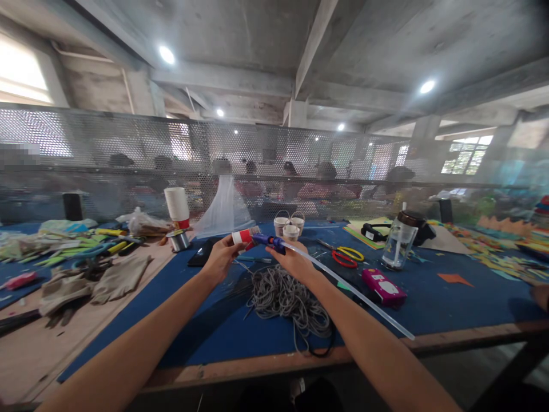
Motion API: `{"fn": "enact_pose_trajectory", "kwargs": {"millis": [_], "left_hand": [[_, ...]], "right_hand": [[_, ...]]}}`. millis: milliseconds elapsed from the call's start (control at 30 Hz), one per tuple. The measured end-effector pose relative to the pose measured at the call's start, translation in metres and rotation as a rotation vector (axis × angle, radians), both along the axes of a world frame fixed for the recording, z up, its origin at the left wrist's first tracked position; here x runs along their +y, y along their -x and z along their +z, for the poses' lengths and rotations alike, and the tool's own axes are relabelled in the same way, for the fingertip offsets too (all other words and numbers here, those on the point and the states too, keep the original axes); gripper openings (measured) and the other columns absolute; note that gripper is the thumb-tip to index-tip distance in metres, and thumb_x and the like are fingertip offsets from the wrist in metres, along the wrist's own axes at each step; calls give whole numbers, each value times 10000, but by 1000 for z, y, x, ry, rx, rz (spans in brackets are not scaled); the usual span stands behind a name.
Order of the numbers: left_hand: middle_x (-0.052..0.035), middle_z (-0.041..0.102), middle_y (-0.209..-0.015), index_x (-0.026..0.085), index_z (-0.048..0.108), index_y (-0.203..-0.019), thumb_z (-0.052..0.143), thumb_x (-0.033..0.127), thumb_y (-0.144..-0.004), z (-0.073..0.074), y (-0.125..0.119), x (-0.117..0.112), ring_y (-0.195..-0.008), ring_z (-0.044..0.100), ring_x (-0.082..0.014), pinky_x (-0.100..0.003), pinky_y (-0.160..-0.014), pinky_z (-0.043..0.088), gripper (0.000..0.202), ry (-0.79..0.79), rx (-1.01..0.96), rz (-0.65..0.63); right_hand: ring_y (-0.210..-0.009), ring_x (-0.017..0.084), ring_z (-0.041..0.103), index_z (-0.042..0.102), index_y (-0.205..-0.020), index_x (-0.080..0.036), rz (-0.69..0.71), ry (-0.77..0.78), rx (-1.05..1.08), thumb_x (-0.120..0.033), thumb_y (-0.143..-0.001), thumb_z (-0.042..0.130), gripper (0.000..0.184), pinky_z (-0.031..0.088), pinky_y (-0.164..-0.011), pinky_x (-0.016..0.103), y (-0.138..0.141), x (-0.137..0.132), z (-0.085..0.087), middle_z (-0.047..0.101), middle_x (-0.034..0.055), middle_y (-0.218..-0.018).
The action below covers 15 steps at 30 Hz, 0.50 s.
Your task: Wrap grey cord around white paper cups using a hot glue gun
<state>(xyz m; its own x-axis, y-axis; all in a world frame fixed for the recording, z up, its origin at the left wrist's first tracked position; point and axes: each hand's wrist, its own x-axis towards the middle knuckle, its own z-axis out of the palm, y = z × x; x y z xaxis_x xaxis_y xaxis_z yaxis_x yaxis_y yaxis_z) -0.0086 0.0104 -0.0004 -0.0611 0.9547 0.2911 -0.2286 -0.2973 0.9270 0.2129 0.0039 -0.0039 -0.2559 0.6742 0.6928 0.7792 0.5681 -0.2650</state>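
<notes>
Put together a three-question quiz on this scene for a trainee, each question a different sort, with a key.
1. Multiple choice. The right hand holds the glue gun. What does the left hand hold?
A) scissors
B) a red-and-white paper cup
C) a lidded bottle

2. True or false: the grey cord lies in a loose tangle on the blue mat.

3. Count: how many small whitish cups stand clustered just beyond the right hand?

Key: 1. B; 2. True; 3. Three.
</notes>
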Motion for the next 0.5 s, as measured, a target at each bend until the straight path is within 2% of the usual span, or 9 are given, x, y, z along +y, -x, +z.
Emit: {"fn": "enact_pose_trajectory", "kwargs": {"millis": [200, 500], "left_hand": [[-43, 713, -831, 135, 716, -928, 843, 234, -543, -3, 2, 4, -706, 604, -149, -254, -659, 420, 416, 3, 3, 7], [-38, 714, -835, 135, 713, -948, 833, 224, -542, -4, 2, 5, -712, 608, -151, -259, -665, 412, 432, 4, 1, 10]], "right_hand": [[-814, 234, 665, 690, -992, -219, -28, 15, -29, -586, -890, 542, 408, 419, -672, 266, 0, -3, 2, 730, 75, -872], [-853, 209, 662, 672, -1054, -225, -59, 39, -108, -582, -922, 495, 420, 413, -697, 247, 0, -5, 5, 728, 58, -891]]}}
